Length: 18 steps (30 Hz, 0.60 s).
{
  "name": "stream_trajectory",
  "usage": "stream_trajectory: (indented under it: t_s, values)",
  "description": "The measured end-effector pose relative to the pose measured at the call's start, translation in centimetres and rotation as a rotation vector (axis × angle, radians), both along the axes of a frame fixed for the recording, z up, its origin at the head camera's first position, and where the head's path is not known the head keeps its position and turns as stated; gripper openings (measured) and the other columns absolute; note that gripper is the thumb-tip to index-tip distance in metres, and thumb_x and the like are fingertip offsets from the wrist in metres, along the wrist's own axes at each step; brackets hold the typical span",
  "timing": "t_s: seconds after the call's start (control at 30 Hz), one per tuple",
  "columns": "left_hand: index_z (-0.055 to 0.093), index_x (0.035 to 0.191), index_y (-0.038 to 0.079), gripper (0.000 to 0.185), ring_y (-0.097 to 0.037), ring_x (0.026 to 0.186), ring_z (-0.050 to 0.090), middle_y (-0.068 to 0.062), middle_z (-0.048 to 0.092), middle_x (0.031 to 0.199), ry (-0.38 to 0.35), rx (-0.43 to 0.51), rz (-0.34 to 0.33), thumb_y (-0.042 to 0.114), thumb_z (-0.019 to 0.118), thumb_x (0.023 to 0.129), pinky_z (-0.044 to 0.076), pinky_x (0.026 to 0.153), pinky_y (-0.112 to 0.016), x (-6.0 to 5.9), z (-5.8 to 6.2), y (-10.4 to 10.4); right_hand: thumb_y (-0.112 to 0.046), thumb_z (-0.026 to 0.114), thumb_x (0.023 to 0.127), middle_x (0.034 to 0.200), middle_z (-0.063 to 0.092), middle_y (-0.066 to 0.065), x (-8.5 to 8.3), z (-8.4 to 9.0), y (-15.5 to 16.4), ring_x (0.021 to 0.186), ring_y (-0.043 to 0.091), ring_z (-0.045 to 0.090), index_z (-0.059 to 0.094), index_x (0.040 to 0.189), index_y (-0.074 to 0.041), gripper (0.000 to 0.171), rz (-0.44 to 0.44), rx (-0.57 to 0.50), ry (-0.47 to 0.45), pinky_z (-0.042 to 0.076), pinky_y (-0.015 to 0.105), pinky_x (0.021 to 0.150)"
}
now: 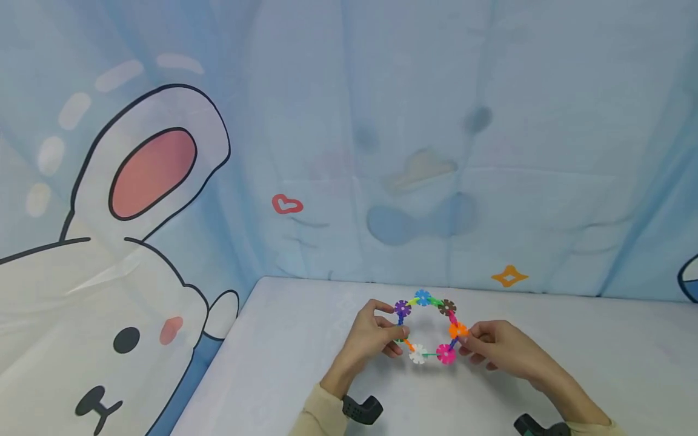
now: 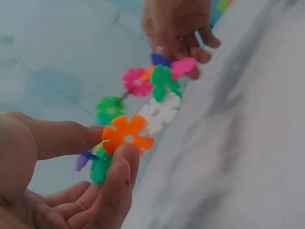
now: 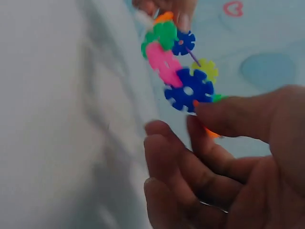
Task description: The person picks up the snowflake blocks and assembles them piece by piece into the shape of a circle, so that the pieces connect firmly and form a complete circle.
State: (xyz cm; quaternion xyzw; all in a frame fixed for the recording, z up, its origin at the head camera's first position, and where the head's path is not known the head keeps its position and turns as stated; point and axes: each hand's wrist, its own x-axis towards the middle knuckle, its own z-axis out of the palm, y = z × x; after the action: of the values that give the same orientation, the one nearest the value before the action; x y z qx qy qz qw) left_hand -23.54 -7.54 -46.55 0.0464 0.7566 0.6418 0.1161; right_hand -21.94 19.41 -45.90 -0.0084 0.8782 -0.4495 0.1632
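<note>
A closed ring of interlocking plastic snowflake discs (image 1: pixel 446 354) in many colours is held up between both hands, tilted, its middle open. My left hand (image 1: pixel 368 333) pinches the ring's left side between thumb and fingers, at a green disc (image 2: pixel 99 167) beside an orange disc (image 2: pixel 128 136). On the opposite side, my right hand (image 1: pixel 504 348) pinches another orange disc (image 1: pixel 458 330) with thumb and index finger, next to a dark blue disc (image 3: pixel 189 90). A white disc (image 1: pixel 418 354) and a pink one form the ring's near edge. Fingertips partly cover the gripped discs.
Beneath the ring lies a white table surface (image 1: pixel 262 363). A light blue curtain (image 1: pixel 545 151) with printed shapes hangs behind the table, and a large cartoon animal print (image 1: pixel 82 303) fills the left side. Each wrist wears a black camera mount (image 1: pixel 364 410).
</note>
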Motion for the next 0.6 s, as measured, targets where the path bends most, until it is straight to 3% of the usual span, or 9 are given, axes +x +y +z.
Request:
stream_trajectory:
  t_s: [0.1, 0.2, 0.47, 0.6]
  values:
    - [0.058, 0.130, 0.006, 0.049, -0.015, 0.056, 0.070, -0.007, 0.071, 0.090, -0.008, -0.044, -0.041, 0.012, 0.084, 0.089, 0.063, 0.057, -0.033, -0.3, -0.9, 0.0, -0.029, 0.069, 0.103, 0.081, 0.073, 0.001, -0.2, -1.0, 0.7, 0.073, 0.015, 0.060, 0.069, 0.091, -0.007, 0.025, 0.073, 0.104, -0.020, 0.049, 0.027, 0.060]
    - [0.060, 0.130, 0.005, 0.047, -0.017, 0.061, 0.073, -0.007, 0.069, 0.098, 0.009, -0.142, -0.100, 0.014, 0.084, 0.090, 0.063, 0.057, -0.033, -0.3, -1.6, 0.2, -0.030, 0.070, 0.100, 0.069, 0.066, 0.000, -0.2, -1.9, 1.1, 0.065, 0.014, 0.054, 0.069, 0.083, -0.009, 0.027, 0.118, 0.178, -0.028, 0.041, 0.026, 0.058]
    - [0.061, 0.137, 0.001, 0.055, -0.014, 0.065, 0.073, -0.012, 0.069, 0.123, 0.128, -0.368, -0.200, 0.019, 0.085, 0.090, 0.059, 0.062, -0.025, -0.2, -1.8, 0.4, -0.038, 0.074, 0.097, 0.062, 0.064, 0.000, -0.5, -2.7, 1.5, 0.060, 0.013, 0.055, 0.066, 0.079, -0.011, 0.033, 0.175, 0.239, -0.023, 0.041, 0.026, 0.058]
    - [0.061, 0.139, 0.004, 0.057, -0.010, 0.070, 0.072, -0.012, 0.070, 0.125, 0.162, -0.479, -0.216, 0.026, 0.084, 0.092, 0.058, 0.075, -0.026, -0.2, -1.6, 0.4, -0.034, 0.073, 0.097, 0.065, 0.065, 0.000, -0.7, -2.7, 1.8, 0.061, 0.013, 0.056, 0.066, 0.082, -0.011, 0.028, 0.167, 0.240, -0.039, 0.044, 0.027, 0.059]
